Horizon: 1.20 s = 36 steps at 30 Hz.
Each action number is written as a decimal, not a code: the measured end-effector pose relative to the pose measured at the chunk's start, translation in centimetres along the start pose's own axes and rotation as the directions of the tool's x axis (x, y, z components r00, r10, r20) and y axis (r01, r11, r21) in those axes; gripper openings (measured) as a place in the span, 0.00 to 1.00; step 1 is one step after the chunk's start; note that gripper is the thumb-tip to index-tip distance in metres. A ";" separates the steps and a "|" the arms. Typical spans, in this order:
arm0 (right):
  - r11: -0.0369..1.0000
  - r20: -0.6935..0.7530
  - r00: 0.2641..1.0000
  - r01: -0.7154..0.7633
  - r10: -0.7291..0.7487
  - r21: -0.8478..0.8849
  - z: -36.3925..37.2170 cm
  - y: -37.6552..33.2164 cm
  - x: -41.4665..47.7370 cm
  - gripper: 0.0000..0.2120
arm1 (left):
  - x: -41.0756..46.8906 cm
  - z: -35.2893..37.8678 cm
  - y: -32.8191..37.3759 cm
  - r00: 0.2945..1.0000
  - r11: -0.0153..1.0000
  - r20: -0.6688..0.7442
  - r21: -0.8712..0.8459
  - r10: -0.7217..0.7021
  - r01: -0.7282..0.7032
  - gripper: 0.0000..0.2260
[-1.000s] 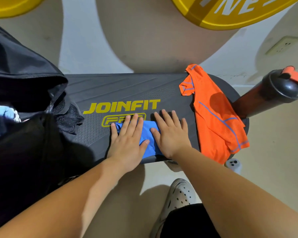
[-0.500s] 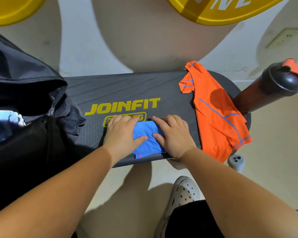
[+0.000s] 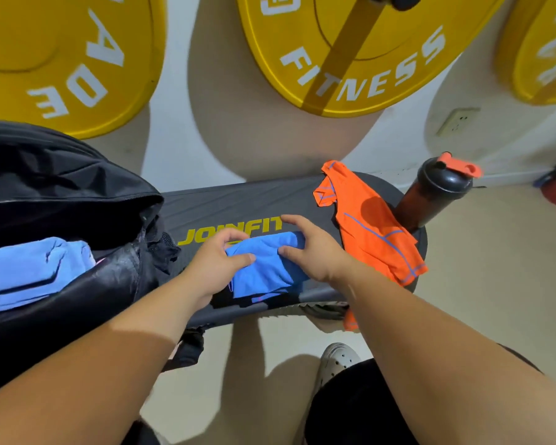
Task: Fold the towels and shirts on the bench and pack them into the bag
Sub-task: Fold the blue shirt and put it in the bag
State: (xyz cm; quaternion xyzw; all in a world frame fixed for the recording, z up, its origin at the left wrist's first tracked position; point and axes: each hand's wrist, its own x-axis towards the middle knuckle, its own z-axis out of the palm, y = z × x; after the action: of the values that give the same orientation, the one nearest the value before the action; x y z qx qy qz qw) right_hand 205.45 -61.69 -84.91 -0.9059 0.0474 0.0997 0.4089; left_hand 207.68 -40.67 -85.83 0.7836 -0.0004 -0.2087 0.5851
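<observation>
A folded blue shirt [image 3: 264, 271] lies near the front edge of the dark bench [image 3: 225, 203]. My left hand [image 3: 217, 263] grips its left side, fingers curled over the far edge and thumb on top. My right hand [image 3: 315, 248] grips its right side, thumb pressed on the cloth and fingers curled over the far edge. An orange shirt [image 3: 373, 232] lies unfolded across the bench's right end. The open black bag [image 3: 68, 200] stands at the left, with a light blue folded towel [image 3: 26, 271] inside.
A black shaker bottle [image 3: 437, 191] with an orange cap stands at the bench's right end. Yellow weight plates [image 3: 344, 49] hang on the wall behind. My shoe [image 3: 337, 361] is on the floor below the bench's front edge.
Both hands went from pressing flat on the blue shirt to curling round its sides and gathering it up. The view tilted upward, showing more wall.
</observation>
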 end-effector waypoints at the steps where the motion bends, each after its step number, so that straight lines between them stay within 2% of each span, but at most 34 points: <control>1: 0.999 -0.017 1.000 -0.005 0.006 0.051 -0.2 -0.9 -0.5 0.29 | -0.6 -0.5 0.6 1.000 0.999 0.002 -0.045 -0.004 0.004 0.12; 6: 0.964 -0.073 0.997 0.004 0.017 0.268 0.0 -5.6 -2.9 0.26 | -3.8 -3.8 3.0 0.998 0.978 0.061 -0.207 0.007 0.006 0.16; 9: 0.954 -0.056 0.998 0.029 -0.013 0.298 0.9 -7.8 -3.8 0.22 | -6.1 -6.5 4.0 0.995 0.984 0.102 -0.176 -0.021 0.039 0.20; 11: 0.954 -0.031 0.999 0.041 -0.033 0.297 2.1 -9.2 -4.2 0.18 | -7.4 -8.7 3.9 0.995 0.988 0.091 -0.150 -0.034 0.047 0.19; 15: 0.958 0.005 0.997 0.069 -0.074 0.278 5.3 -12.4 -4.2 0.10 | -9.5 -13.1 3.4 1.000 0.997 0.005 -0.076 0.014 -0.014 0.16; 19: 0.953 0.066 0.990 0.105 -0.128 0.283 9.5 -17.0 -3.5 0.06 | -11.4 -19.2 1.5 0.986 0.996 -0.150 0.045 0.077 -0.071 0.15; 23: 0.924 0.113 0.969 0.167 -0.218 0.343 13.5 -22.2 -1.9 0.06 | -12.7 -25.5 -0.2 0.947 0.992 -0.311 0.124 0.075 -0.037 0.12; 26: 0.917 0.160 0.963 0.145 -0.218 0.373 16.2 -25.8 -0.5 0.08 | -13.3 -28.9 -0.8 0.916 0.985 -0.394 0.175 0.080 -0.010 0.11; 28: 0.908 0.172 0.964 0.117 -0.201 0.401 18.3 -27.6 0.7 0.08 | -13.1 -30.9 -1.1 0.899 0.951 -0.411 0.309 0.148 -0.015 0.10; 29: 0.906 0.170 0.967 0.106 -0.190 0.410 19.3 -28.1 1.3 0.09 | -13.1 -31.6 -1.3 0.907 0.896 -0.380 0.443 0.180 0.008 0.09; 30: 0.906 0.166 0.970 0.094 -0.176 0.413 20.4 -28.5 2.0 0.09 | -13.2 -32.1 -1.3 0.929 0.790 -0.316 0.612 0.191 0.045 0.10; 32: 0.905 0.163 0.975 0.071 -0.152 0.418 22.6 -28.8 3.5 0.10 | -13.8 -32.8 -1.7 0.973 0.430 -0.197 0.894 0.123 0.127 0.24; 34: 0.908 0.153 0.980 0.055 -0.129 0.415 24.1 -28.7 4.6 0.10 | -15.7 -32.3 -0.7 0.983 0.066 -0.136 0.990 0.126 0.128 0.26; 36: 0.926 0.129 0.983 0.078 -0.134 0.370 25.3 -28.5 5.6 0.10 | -18.0 -31.4 0.1 0.948 -0.167 0.069 0.986 0.311 -0.017 0.20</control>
State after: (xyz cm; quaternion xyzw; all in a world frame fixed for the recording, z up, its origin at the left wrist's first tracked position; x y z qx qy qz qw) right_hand 212.07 -23.85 -81.66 -0.8057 -0.0153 0.1356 0.5764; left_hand 201.59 -7.47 -72.72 0.9609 -0.2010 0.0188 -0.1897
